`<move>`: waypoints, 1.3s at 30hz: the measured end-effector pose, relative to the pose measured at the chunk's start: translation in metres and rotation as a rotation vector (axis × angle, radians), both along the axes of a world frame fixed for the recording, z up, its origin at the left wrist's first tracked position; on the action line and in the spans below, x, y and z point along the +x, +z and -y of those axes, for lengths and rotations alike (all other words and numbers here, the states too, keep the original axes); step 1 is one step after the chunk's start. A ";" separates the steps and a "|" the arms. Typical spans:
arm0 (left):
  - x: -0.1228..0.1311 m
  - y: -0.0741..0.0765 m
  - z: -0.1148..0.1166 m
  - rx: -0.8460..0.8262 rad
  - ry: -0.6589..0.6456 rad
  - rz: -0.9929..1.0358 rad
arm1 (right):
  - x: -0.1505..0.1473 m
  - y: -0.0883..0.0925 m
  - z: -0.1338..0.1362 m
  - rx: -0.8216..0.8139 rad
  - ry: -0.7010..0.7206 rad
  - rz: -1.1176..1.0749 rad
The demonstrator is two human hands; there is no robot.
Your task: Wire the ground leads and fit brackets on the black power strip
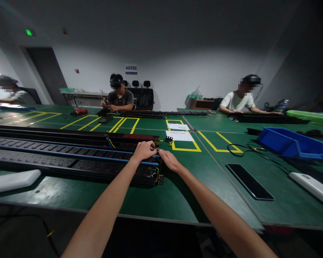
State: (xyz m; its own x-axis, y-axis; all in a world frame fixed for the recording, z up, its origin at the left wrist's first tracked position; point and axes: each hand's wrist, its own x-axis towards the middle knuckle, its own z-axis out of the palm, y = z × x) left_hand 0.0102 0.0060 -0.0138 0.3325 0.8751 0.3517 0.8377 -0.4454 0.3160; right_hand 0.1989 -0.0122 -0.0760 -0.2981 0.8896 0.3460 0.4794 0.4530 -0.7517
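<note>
Two hands are meeting at the right end of the long black power strip (102, 163), which is lying across the left part of the green table (201, 157). I am seeing the left hand (144, 150) curling closed over the top edge of that end. The right hand (169, 160) is touching just beside it, and I cannot tell if its fingers are pinching. Bare table is lying open to the right, up to the black phone (249, 181) near the front edge.
</note>
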 end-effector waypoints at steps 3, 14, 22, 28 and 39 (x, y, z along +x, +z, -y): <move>0.000 0.000 0.000 -0.002 -0.006 -0.020 | 0.000 -0.001 0.000 -0.012 -0.025 0.006; 0.000 0.001 -0.001 0.002 -0.053 -0.096 | -0.003 0.003 0.004 0.054 0.001 0.062; -0.001 -0.002 -0.002 0.012 -0.034 -0.069 | -0.004 0.005 0.006 0.023 -0.043 0.049; 0.001 -0.003 -0.002 0.041 -0.010 -0.081 | -0.005 0.006 0.006 0.045 -0.032 0.112; 0.002 -0.005 -0.002 0.062 0.040 -0.074 | -0.003 0.003 0.000 0.032 -0.027 0.170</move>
